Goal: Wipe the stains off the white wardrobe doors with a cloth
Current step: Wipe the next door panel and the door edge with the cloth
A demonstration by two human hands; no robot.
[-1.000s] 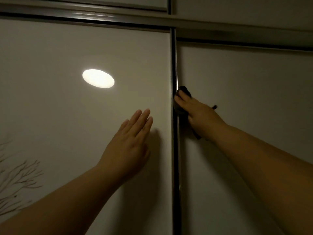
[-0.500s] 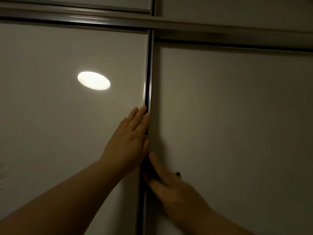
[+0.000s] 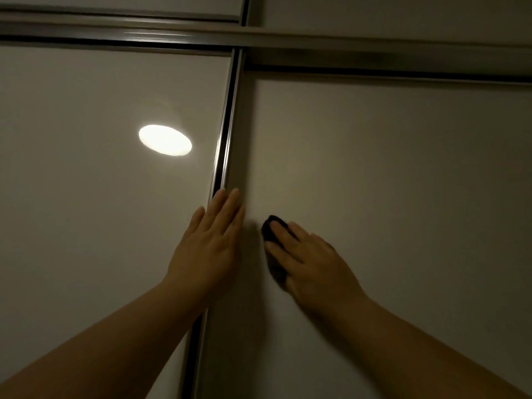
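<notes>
The person is standing close before two white wardrobe doors in a dim room. The left door (image 3: 100, 211) is glossy and is showing a bright oval reflection of a lamp (image 3: 165, 140). The right door (image 3: 388, 197) is looking more matt and a little darker. Between the two doors a vertical metal frame strip (image 3: 227, 122) is running from top to bottom, and above them a horizontal metal rail (image 3: 345, 44) is crossing the whole view.

The left hand (image 3: 211, 246) is lying flat with straight fingers held together, empty, and it is resting over the frame strip where the doors are meeting. Its fingertips are pointing upward and reaching onto the edge of the right door.

The right hand (image 3: 311, 263) is pressing a dark cloth (image 3: 273, 251) against the right door, just beside the left hand but not touching it. The fingers are spread and laid flat over the cloth, so the hand is pressing it flat and not closing around it. The cloth is showing at the fingertips and along the left side of the hand; the rest is hidden under the palm.

Both forearms are bare and are coming up from the lower corners of the view. Stains on the doors cannot be told in this weak light.
</notes>
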